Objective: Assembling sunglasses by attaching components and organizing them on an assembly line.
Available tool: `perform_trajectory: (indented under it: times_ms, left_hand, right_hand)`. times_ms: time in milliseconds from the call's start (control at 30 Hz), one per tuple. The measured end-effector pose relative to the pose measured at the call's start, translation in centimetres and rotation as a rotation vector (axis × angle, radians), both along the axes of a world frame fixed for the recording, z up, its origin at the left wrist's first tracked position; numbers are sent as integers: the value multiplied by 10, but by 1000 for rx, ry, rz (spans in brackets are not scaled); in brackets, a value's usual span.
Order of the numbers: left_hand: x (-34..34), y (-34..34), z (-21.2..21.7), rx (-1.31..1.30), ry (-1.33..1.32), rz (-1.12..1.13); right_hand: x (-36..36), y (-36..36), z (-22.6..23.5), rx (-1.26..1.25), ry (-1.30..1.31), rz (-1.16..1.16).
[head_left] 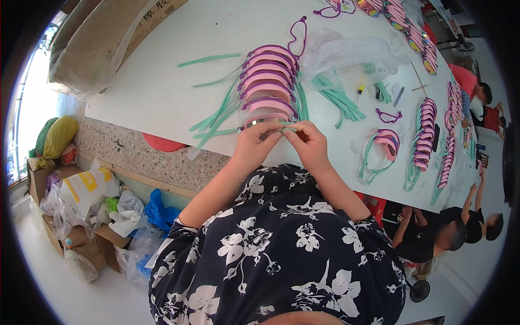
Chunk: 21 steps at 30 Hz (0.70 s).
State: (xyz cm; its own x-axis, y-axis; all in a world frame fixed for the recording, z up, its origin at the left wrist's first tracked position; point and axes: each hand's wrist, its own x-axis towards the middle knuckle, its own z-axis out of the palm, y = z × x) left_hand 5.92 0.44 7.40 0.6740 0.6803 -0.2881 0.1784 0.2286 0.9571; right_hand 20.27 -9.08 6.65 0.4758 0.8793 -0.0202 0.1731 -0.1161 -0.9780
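At the near edge of the white table, my left hand (253,144) and my right hand (310,145) meet with fingertips pinched together. Between them runs a short piece of green strap (290,129), and both hands grip it. The nearest pink goggles (266,117) of a row lie right against my fingers; whether the left fingers also touch them is hidden. Beyond stretches the row of pink and purple goggles (269,74), nested one behind another. Loose green straps (219,115) trail out on its left side, and more hang along its right.
A bundle of green straps (341,100) and a clear plastic bag (346,54) lie right of the row. Purple frames (389,116), single goggles (385,143) and stacked goggles (425,132) sit farther right. A carton (108,43) stands at the far left. Other people work at the right.
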Motion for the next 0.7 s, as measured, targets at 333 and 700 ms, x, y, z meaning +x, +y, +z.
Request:
perform_trajectory:
  times_ms: [333, 700]
  left_hand:
    - [-2, -1, -7, -101, -31, 58]
    - [-2, -3, -16, -312, -138, 110]
  right_hand:
    - [0, -3, -2, -91, 601, -134]
    - [2, -4, -9, -114, 968, -195]
